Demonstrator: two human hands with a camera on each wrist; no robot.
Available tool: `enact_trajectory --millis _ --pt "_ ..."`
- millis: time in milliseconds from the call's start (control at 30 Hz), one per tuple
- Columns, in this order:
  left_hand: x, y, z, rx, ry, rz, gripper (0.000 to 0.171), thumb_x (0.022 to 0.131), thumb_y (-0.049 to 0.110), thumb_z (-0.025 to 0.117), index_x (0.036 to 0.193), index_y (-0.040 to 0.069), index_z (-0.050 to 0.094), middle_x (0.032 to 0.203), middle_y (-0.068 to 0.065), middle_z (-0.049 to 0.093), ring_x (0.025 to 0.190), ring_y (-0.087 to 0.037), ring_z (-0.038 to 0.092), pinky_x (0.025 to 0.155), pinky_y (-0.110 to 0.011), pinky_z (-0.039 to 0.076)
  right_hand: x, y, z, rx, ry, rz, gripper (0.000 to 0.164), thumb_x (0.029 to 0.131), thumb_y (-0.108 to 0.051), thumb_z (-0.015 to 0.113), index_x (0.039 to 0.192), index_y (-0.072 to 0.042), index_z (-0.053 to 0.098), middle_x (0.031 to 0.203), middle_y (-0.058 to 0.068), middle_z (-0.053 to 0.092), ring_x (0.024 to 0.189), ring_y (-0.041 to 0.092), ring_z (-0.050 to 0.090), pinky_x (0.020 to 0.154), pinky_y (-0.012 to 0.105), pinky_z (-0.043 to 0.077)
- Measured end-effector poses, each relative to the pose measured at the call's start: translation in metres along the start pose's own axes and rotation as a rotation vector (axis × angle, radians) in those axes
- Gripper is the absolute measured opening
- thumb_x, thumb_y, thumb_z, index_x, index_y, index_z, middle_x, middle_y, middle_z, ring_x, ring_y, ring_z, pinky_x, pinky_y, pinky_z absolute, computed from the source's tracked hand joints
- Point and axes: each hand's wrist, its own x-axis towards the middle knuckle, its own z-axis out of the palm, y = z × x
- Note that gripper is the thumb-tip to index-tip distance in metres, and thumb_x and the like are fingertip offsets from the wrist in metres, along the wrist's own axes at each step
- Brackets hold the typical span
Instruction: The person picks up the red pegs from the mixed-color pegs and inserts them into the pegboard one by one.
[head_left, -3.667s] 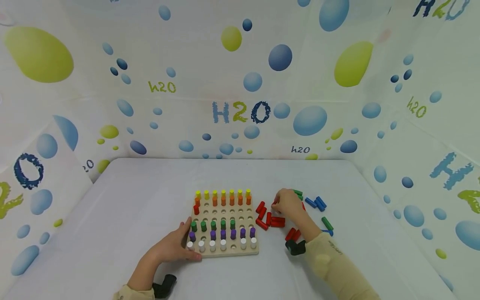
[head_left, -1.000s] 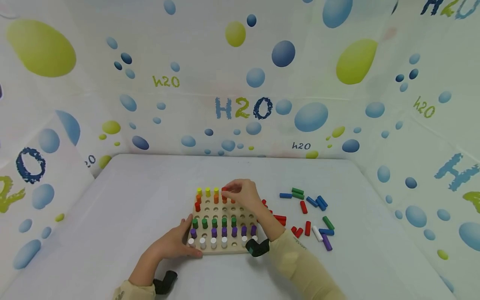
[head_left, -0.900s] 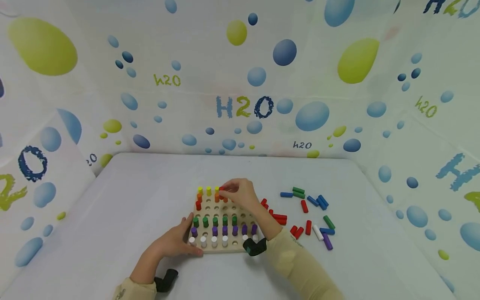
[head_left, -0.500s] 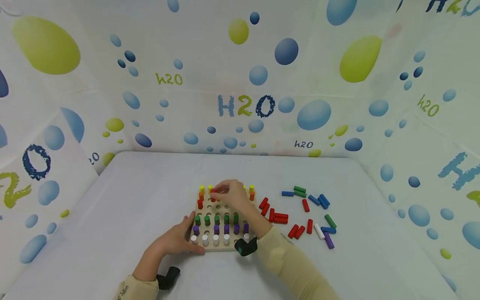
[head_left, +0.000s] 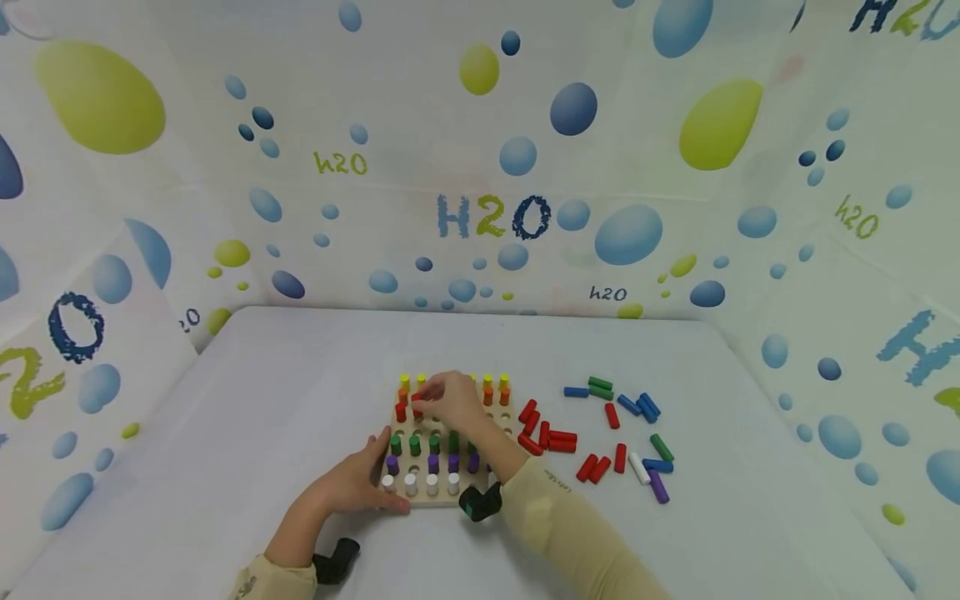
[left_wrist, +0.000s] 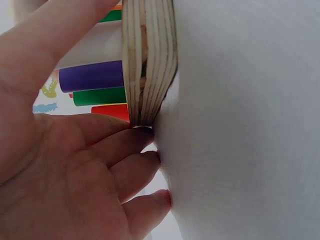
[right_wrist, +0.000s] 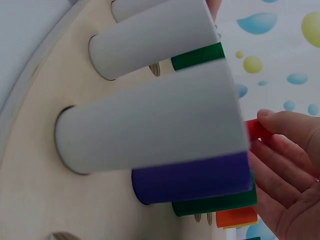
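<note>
A light wooden pegboard (head_left: 432,503) lies on the table, with upright yellow, orange, green, purple and white pegs in rows. My left hand (head_left: 347,482) grips its left front corner, thumb along the front edge and fingers against the left side; the layered edge of the board (left_wrist: 142,55) shows close in the left wrist view. My right hand (head_left: 455,405) reaches over the board and pinches a red peg (right_wrist: 258,130) between thumb and fingers. The held peg is over the third row from the back, just right of a standing red peg (head_left: 401,412). My right hand hides some back-row pegs.
Right of the board lie several loose red pegs (head_left: 562,442). Farther right are blue pegs (head_left: 649,407), green pegs (head_left: 600,387), a white peg (head_left: 639,468) and a purple peg (head_left: 659,487). A white cloth (head_left: 315,358) covers the table.
My right hand took a red peg from the loose ones on the right and carried it left over the board, then lowered it toward the third row. My left hand keeps its grip on the corner.
</note>
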Motion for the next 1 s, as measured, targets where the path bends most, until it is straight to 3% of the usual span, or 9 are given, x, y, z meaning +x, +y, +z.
enact_trajectory --millis 1000 --pt "0.0018 -0.0027 -0.0008 0.009 -0.010 -0.003 0.119 0.060 0.043 0.083 0.144 -0.003 0.012 0.142 -0.035 0.014 0.129 -0.051 0.018 0.098 -0.063 0.022 0.0004 0.0055 0.0087 -0.097 -0.040 0.024 0.011 0.078 -0.017 0.074 0.085 -0.008 0.071 0.077 -0.002 0.069 0.070 0.007 0.063 0.063 0.022 0.050"
